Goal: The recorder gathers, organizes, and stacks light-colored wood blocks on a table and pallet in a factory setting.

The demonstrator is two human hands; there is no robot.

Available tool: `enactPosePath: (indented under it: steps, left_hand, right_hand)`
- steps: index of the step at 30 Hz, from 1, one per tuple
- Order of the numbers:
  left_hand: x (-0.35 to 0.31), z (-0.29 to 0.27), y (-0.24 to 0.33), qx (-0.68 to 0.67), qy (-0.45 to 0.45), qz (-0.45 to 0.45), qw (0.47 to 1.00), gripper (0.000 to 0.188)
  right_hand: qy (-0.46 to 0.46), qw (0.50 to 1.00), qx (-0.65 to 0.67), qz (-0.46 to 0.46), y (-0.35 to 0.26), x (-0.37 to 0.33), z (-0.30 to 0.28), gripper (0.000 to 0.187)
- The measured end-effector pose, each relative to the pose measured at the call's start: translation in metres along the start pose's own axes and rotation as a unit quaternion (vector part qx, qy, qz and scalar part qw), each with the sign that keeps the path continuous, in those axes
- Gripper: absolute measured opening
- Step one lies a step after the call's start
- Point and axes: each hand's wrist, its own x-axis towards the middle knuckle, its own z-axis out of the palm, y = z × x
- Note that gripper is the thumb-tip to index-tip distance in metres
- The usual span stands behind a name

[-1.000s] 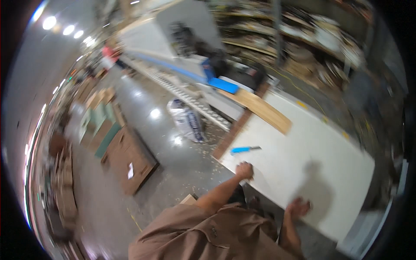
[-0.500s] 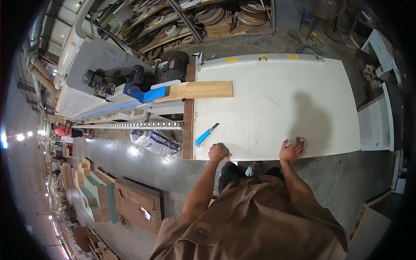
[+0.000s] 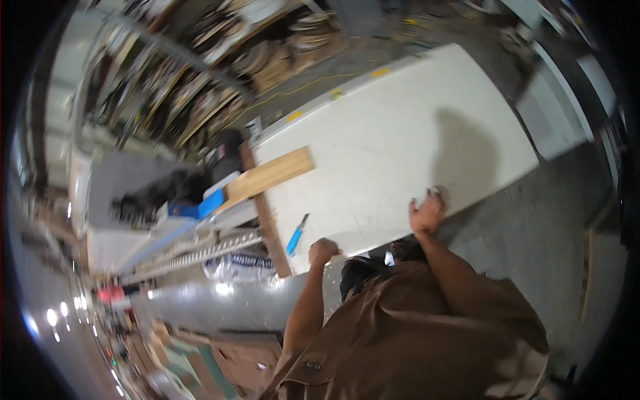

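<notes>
A white tabletop [image 3: 373, 153] stretches out in front of me, tilted in the view. My left hand [image 3: 324, 251] rests at its near edge, fingers curled into a fist, with nothing visible in it. Just left of that hand lies a blue utility knife [image 3: 295, 240], its dark blade pointing away from me. My right hand [image 3: 427, 213] is on the near part of the surface farther right, fingers apart and holding nothing. A wooden board [image 3: 277, 173] reaches from the machine onto the tabletop's left side. The picture is smeared by motion.
A machine with dark motors [image 3: 163, 193] and a blue guide stands left of the table. A spirit level [image 3: 313, 110] lies along the far edge. Shelves of strip material [image 3: 193, 80] fill the back. White panels [image 3: 553, 107] stand at right. Stacked boards [image 3: 200, 360] lie lower left.
The whole view has turned, so the table now slants up to the right. Both hands keep their places on the tabletop. The knife and board look unmoved on it.
</notes>
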Motion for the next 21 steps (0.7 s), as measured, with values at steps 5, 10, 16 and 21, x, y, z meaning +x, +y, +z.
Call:
enactPosePath:
  steps: [5, 10, 16, 21]
  left_hand:
    - [0.02, 0.012, -0.051, -0.096, 0.045, 0.017, 0.994, 0.054]
    - [0.004, -0.005, -0.009, -0.049, 0.065, 0.006, 0.997, 0.053]
    - [0.003, -0.003, -0.01, -0.024, 0.015, 0.06, 0.998, 0.034]
    - [-0.03, -0.022, 0.023, -0.023, 0.04, -0.012, 0.999, 0.048]
  right_hand:
    - [0.057, 0.995, 0.081, -0.016, -0.011, 0.008, -0.02, 0.06]
    - [0.075, 0.994, 0.079, -0.011, 0.002, 0.012, -0.012, 0.06]
    - [0.078, 0.991, 0.098, -0.035, 0.001, 0.01, -0.011, 0.062]
    - [0.021, 0.989, 0.145, -0.023, 0.0, 0.013, -0.019, 0.053]
